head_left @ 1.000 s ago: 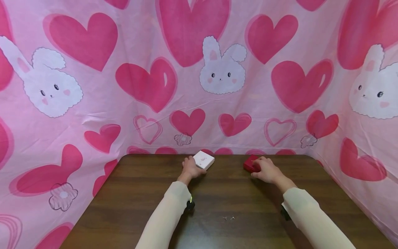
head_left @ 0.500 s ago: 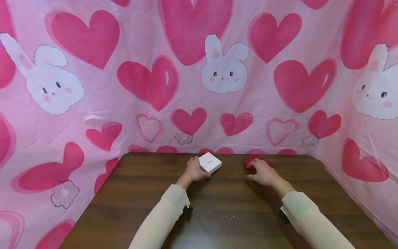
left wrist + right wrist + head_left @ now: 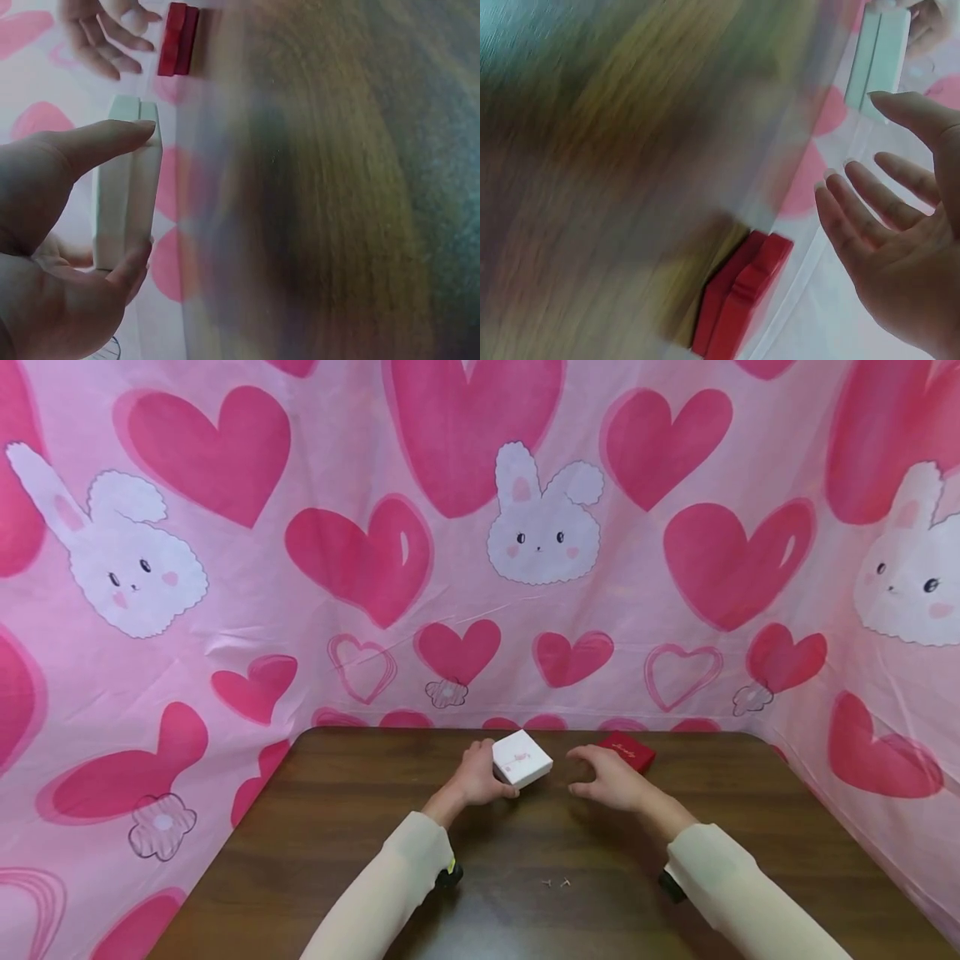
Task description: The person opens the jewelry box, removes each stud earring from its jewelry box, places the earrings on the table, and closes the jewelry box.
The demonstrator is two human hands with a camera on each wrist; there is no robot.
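My left hand (image 3: 480,774) grips a small white lidded box (image 3: 522,757), with pink print on its top, by its left side and near edge. In the left wrist view, the thumb and fingers hold the box (image 3: 124,195) across its sides, and it looks raised off the table. My right hand (image 3: 609,779) holds nothing; its fingers spread apart between the two boxes, pointing toward the white one. A red box (image 3: 632,751) with gold lettering sits on the table just behind the right hand, which partly hides it. In the right wrist view, the red box (image 3: 739,300) stands apart from the hand.
Two tiny pale items, like small earrings, (image 3: 566,882) lie near the front middle of the brown wooden table (image 3: 337,860). A pink cloth (image 3: 585,602) with hearts and rabbits hangs around the table's back and sides.
My left hand has brought the white box rightward and slightly nearer. My right hand has come off the red box and shifted left toward the white one.
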